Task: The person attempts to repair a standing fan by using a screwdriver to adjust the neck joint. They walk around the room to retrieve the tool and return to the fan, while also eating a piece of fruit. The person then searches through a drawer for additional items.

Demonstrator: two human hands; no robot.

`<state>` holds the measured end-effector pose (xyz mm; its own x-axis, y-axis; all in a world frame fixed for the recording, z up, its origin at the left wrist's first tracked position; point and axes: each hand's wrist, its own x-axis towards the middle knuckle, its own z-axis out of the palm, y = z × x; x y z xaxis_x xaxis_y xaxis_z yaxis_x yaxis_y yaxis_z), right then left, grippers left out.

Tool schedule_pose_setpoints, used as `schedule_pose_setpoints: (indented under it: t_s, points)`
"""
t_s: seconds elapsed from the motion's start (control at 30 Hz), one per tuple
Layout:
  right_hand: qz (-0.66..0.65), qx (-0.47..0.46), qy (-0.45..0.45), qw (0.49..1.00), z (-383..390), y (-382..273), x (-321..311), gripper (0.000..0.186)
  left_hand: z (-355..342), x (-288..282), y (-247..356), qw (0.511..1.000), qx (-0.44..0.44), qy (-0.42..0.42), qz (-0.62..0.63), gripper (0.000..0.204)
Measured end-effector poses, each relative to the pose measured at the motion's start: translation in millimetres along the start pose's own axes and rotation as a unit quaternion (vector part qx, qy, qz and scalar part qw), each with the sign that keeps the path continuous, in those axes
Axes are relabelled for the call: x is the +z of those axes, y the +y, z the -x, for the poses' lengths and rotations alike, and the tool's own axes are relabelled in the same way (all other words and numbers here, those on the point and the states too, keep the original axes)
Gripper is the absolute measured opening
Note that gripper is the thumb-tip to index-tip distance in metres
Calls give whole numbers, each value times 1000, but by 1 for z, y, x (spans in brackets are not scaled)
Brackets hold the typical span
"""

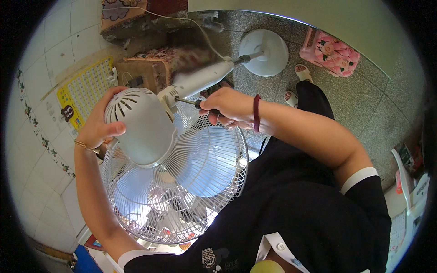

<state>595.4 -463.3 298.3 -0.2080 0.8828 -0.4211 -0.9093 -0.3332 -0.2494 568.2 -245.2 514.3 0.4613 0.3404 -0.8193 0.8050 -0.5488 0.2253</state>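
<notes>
While the pedestal fan (191, 85) stands within reach, its wire cage (227, 150) spreads toward the dark shirt (291, 209) and its round base (261, 40) sits well beyond. The left hand (102, 120) cups the motor housing (141, 129), fingers spread; the right hand (230, 107), apart from it, is clamped on a screwdriver (186, 101), its tip at the neck joint (166, 101). What the tip engages is too small to tell. Hazards noted: off-axis pressure could slip the tip and score the plastic; a weak left-hand hold could let the housing swing.
</notes>
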Motion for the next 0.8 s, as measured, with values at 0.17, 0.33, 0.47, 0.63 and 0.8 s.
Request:
schedule_pose_setpoints:
  t_s: [0.17,0.33,0.47,0.63,0.8]
  points:
    - [400,-187,93,892,-16,6,-4,29,-2,1,3,1000,25,9,9,93]
    - [558,-169,144,800,9,0,12,33,1,3,-2,999,30,19,11,92]
    - [648,-248,162,702,5,9,5,29,1,5,-4,999,35,19,-3,98]
    - [688,-305,163,638,-2,14,-1,26,0,5,-5,999,34,12,-12,103]
    - [223,-110,1,969,-16,17,-7,24,3,8,-4,994,41,39,90,98]
